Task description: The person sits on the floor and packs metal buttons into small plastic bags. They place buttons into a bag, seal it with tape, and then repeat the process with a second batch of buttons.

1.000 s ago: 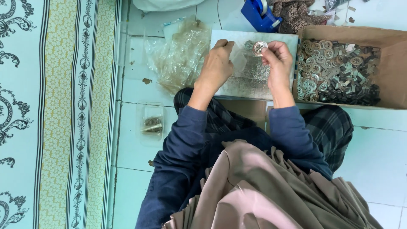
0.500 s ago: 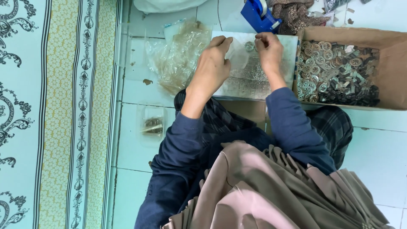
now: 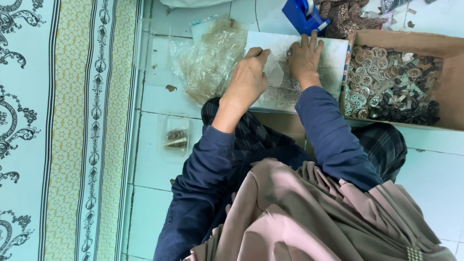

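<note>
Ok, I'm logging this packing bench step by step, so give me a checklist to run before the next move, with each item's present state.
1. Right hand flat on the pale rectangular work board: ok, fingers spread.
2. Left hand on the small clear plastic bag on the board: ok, touching; firm grip cannot tell.
3. Bag filled: cannot tell, contents hidden.
4. Brown cardboard box of round metal parts beside the right hand: ok, well stocked.
5. Heap of empty clear bags beside the left hand: ok.
6. Blue tape dispenser beyond the board: ok, present.
</note>
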